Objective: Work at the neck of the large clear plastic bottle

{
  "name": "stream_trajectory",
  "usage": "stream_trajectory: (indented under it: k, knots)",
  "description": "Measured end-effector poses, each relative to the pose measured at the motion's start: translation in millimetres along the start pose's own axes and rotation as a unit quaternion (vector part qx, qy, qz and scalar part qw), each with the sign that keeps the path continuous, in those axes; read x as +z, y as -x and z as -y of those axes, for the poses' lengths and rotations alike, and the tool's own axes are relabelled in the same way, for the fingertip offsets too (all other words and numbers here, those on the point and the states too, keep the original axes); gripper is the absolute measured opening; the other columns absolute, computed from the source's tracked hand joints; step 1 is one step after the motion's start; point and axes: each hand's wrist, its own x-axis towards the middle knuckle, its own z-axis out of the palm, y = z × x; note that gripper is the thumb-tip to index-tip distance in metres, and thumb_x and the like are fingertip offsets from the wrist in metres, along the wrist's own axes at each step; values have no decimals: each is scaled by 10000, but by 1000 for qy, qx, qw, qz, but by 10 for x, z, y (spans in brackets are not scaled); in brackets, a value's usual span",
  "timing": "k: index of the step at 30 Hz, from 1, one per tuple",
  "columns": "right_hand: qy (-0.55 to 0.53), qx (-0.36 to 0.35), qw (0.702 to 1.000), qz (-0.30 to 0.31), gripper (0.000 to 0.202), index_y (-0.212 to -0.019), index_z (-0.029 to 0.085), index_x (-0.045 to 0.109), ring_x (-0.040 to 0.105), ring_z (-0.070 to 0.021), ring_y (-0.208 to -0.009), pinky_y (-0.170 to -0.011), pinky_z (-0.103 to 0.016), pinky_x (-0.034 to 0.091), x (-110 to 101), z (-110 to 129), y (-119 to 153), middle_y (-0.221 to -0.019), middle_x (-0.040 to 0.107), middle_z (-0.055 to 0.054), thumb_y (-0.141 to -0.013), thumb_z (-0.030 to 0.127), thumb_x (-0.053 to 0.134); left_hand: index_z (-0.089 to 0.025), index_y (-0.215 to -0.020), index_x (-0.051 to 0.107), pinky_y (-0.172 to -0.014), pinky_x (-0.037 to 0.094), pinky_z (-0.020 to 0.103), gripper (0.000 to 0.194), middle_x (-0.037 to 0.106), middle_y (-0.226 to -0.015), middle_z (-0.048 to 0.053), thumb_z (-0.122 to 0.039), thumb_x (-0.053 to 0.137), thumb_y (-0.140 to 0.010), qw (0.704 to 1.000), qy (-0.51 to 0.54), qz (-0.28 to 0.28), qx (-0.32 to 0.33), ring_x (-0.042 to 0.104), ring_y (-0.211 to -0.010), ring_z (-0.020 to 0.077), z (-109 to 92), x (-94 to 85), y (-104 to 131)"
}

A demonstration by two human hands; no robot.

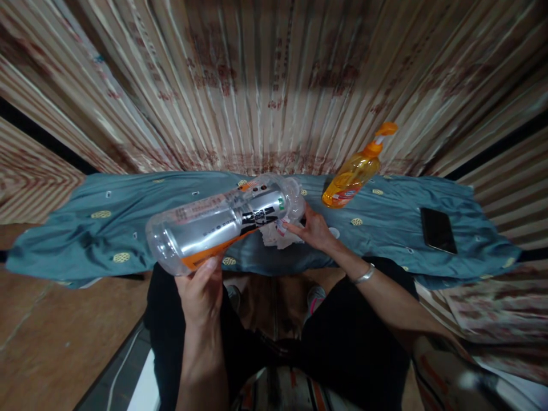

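Note:
A large clear plastic bottle (214,224) with a silver, black and orange label lies tilted across the view, its neck end to the right. My left hand (202,285) grips its wide end from below, the thumb on the orange edge of the label. At the other end, my right hand (314,229) has its fingers at the bottle's neck, partly hidden behind it. Beneath the neck, a piece of pale, torn-looking paper (280,237) rests on the cloth. A small white round item (334,233) shows beside my right wrist.
An orange pump bottle (351,177) stands on the teal patterned cloth (385,228) towards the back. Farther right lies a black phone (438,230). A pleated patterned curtain (274,103) hangs behind, and my legs are below the front edge.

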Motion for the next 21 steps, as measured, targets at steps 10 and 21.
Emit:
stream_trajectory:
  k: [10,21]
  knots:
    - [-6,-11,1000,-6,650,-1303,161,573,728,-280,-877,-791,-383,568,7,-13,-3,-1037,761,-85,-775,491,763,-268,-1051,754,-890,590,406,530,754,-884,15,-268,895,-540,1000,-15,-6,2,723,-882,227,-11,6,7]
    - [-6,-13,1000,-2,618,-1272,154,589,735,-289,-882,-786,-385,576,24,2,-9,-1008,761,-84,-774,472,769,-240,-1033,751,-888,595,405,484,766,-943,32,-255,893,-570,1000,-2,4,-9,730,-969,259,3,-51,34]
